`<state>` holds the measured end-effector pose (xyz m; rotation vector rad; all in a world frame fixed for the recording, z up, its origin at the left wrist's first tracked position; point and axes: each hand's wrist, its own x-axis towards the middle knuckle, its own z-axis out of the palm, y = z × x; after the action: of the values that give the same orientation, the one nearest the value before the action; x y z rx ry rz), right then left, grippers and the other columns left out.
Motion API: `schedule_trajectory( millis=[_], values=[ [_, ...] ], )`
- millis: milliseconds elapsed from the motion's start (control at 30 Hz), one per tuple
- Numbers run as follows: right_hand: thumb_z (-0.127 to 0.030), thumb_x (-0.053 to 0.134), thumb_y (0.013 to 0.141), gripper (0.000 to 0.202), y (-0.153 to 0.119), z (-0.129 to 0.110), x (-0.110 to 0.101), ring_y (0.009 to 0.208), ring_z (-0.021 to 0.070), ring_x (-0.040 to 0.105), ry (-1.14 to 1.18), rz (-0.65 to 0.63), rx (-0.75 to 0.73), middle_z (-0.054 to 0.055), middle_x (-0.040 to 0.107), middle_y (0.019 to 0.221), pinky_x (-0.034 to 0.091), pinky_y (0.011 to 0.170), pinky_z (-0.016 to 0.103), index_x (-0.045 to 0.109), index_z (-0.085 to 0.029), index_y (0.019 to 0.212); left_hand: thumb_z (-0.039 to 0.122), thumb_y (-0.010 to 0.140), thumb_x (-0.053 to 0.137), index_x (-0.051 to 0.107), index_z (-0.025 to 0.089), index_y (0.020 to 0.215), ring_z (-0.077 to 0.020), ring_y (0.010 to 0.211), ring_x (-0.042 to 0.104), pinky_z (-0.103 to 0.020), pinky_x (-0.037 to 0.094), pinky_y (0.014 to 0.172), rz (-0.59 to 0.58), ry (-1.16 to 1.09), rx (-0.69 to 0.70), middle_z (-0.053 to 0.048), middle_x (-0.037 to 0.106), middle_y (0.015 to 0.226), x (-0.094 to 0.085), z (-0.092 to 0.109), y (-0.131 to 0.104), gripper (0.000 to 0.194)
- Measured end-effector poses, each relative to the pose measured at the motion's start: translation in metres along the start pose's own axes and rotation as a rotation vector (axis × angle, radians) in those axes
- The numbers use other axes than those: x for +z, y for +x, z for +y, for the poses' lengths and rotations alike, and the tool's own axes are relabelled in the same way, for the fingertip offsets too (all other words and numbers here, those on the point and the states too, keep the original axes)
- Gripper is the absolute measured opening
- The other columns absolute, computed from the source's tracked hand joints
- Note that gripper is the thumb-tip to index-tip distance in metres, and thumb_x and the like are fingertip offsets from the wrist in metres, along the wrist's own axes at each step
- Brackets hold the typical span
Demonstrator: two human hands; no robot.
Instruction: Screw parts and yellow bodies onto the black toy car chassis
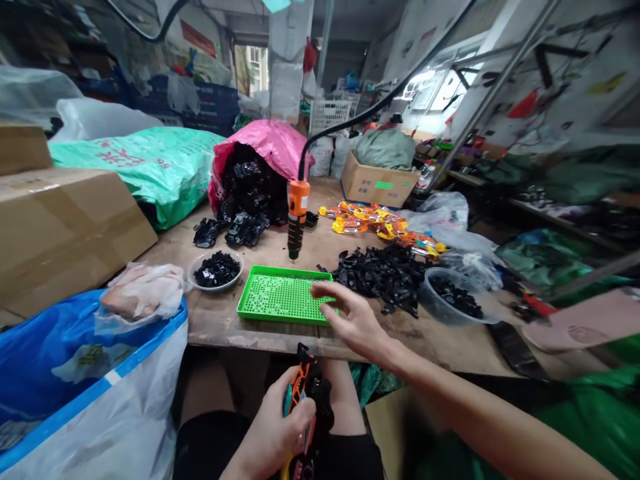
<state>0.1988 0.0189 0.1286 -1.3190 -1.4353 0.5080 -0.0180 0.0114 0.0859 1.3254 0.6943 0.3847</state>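
On the left of a brown worktable, a round, clear plastic bowl holds small black parts. Nearer, the left hand has its fingers closed around an orange-and-black plastic toy assembly, tilted upright over the person's lap; a loosened grip could let it drop. Beyond lies a rectangular, bright green plastic tray with a dotted floor and small pale bits, too small to identify. An orange-and-black electric screwdriver hangs just behind it and might swing if knocked. The right hand, fingers loosely parted and apparently empty, reaches over the tray's right end; contact is unclear, but a snagged wrist could tip the tray and scatter the bits. Rightward sits a loose heap of black plastic pieces
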Motion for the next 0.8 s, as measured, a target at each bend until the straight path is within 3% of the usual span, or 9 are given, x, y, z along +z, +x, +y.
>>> schedule_trajectory(
  millis=[133,233,333,467,600,700,800],
  values=[
    [-0.03,0.063,0.094,0.025,-0.034,-0.003,-0.014,0.103,0.0201,0.073,0.16,-0.235,0.2,0.009,0.077,0.11,0.06,0.093,0.039,0.072,-0.021,0.116,0.08,0.075,0.06,0.06,0.016,0.121,-0.0261,0.082,0.071,-0.033,0.057,0.064,-0.2,-0.273,-0.015,-0.013,0.073,0.097,0.006,-0.001,0.007,0.079],
    [-0.035,0.069,0.09,0.036,-0.048,-0.008,-0.026,0.109,0.0222,0.072,0.276,-0.367,0.314,0.01,0.074,0.122,0.059,0.094,0.04,0.069,-0.021,0.124,0.079,0.076,0.06,0.062,0.015,0.123,-0.025,0.072,0.072,-0.032,0.056,0.058,-0.344,-0.426,0.023,-0.015,0.074,0.096,0.015,0.004,0.011,0.08],
    [-0.034,0.074,0.087,0.047,-0.054,-0.011,-0.033,0.112,0.0235,0.071,0.377,-0.472,0.428,0.012,0.072,0.127,0.057,0.098,0.039,0.064,-0.02,0.131,0.073,0.085,0.053,0.072,0.009,0.107,-0.0248,0.073,0.073,-0.03,0.057,0.062,-0.465,-0.501,0.021,-0.018,0.075,0.093,0.026,0.005,0.015,0.07],
    [-0.034,0.077,0.083,0.05,-0.059,-0.01,-0.033,0.107,0.0231,0.073,0.443,-0.474,0.529,0.01,0.076,0.119,0.058,0.092,0.036,0.064,-0.02,0.13,0.069,0.086,0.051,0.076,0.003,0.095,-0.0197,0.064,0.07,-0.024,0.054,0.058,-0.509,-0.743,-0.024,-0.019,0.075,0.085,0.04,-0.002,0.017,0.071],
    [-0.038,0.082,0.076,0.049,-0.063,-0.011,-0.029,0.09,0.0198,0.073,0.421,-0.392,0.602,0.008,0.077,0.109,0.058,0.07,0.027,0.068,-0.02,0.12,0.07,0.078,0.062,0.074,0.004,0.104,-0.0229,0.07,0.073,-0.024,0.054,0.059,-0.58,-0.975,-0.118,-0.019,0.076,0.087,0.049,-0.007,0.015,0.072],
    [-0.039,0.082,0.074,0.047,-0.065,-0.016,-0.028,0.069,0.0141,0.066,0.385,-0.368,0.667,0.004,0.075,0.095,0.05,0.051,0.022,0.068,-0.021,0.115,0.07,0.073,0.068,0.072,0.007,0.112,-0.0242,0.073,0.075,-0.024,0.055,0.06,-0.627,-1.083,-0.176,-0.016,0.078,0.089,0.051,-0.008,0.013,0.074],
    [-0.036,0.082,0.073,0.043,-0.065,-0.022,-0.027,0.063,0.0114,0.061,0.355,-0.355,0.672,0.003,0.072,0.089,0.046,0.048,0.02,0.069,-0.019,0.11,0.07,0.073,0.069,0.071,0.009,0.116,-0.0256,0.079,0.077,-0.023,0.056,0.06,-0.627,-1.141,-0.185,-0.015,0.078,0.093,0.053,-0.011,0.011,0.074]
  ],
)
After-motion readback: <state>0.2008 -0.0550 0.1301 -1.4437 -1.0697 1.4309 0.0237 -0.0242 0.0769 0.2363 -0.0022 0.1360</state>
